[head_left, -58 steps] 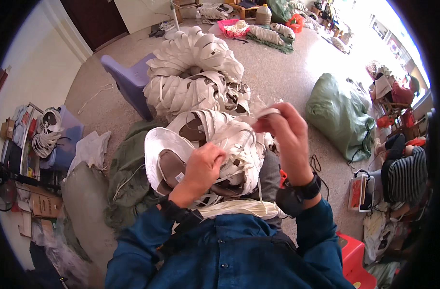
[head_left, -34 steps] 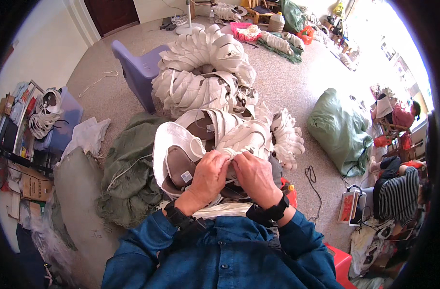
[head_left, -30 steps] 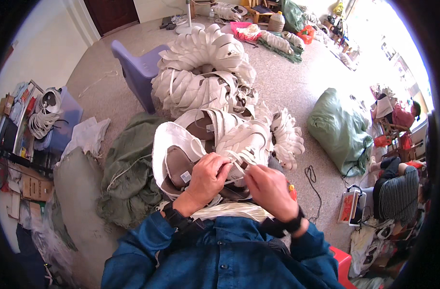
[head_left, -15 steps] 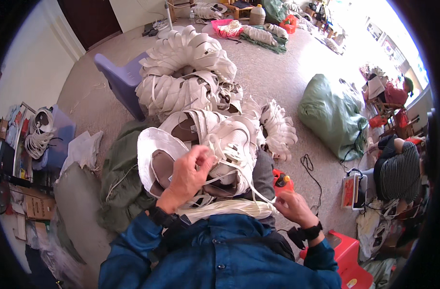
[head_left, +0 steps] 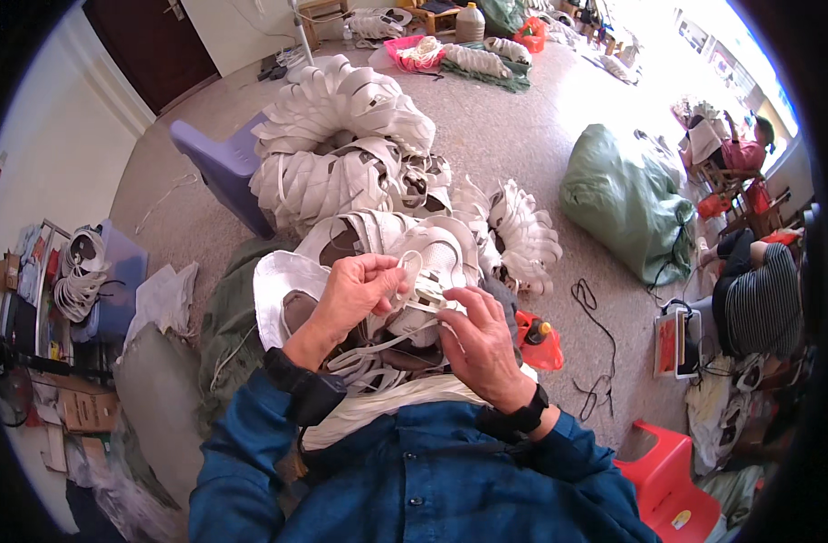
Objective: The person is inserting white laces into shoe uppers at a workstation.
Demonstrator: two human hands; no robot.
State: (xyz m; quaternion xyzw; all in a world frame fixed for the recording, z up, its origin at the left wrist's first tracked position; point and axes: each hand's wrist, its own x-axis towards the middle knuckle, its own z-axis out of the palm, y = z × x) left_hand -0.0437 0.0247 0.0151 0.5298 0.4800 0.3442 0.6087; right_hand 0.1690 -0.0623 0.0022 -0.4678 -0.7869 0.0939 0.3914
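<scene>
A white shoe upper (head_left: pixel 439 246) lies on my lap at the front of a row of stacked uppers, its toe pointing away from me. A pale shoelace (head_left: pixel 414 264) forms a loop over its eyelets. My left hand (head_left: pixel 349 294) pinches this lace at the upper's left side. On the other side, my right hand (head_left: pixel 489 351) has its fingers bent closed at the eyelets, where the lace seems to be gripped; the fingertips partly hide it. Below both hands a bundle of cream laces (head_left: pixel 378 412) lies across my lap.
Stacked white uppers (head_left: pixel 341 109) rest on a purple chair (head_left: pixel 216 158) ahead. A full green sack (head_left: pixel 617 204) stands to the right, a black cord (head_left: pixel 590 335) on the floor nearby. A red stool (head_left: pixel 667 480) is at lower right. Other people (head_left: pixel 762 299) sit at far right.
My right hand has moved up and left, from pulling the lace out to the side to the upper's eyelets. My left hand has shifted slightly up, staying at the lace.
</scene>
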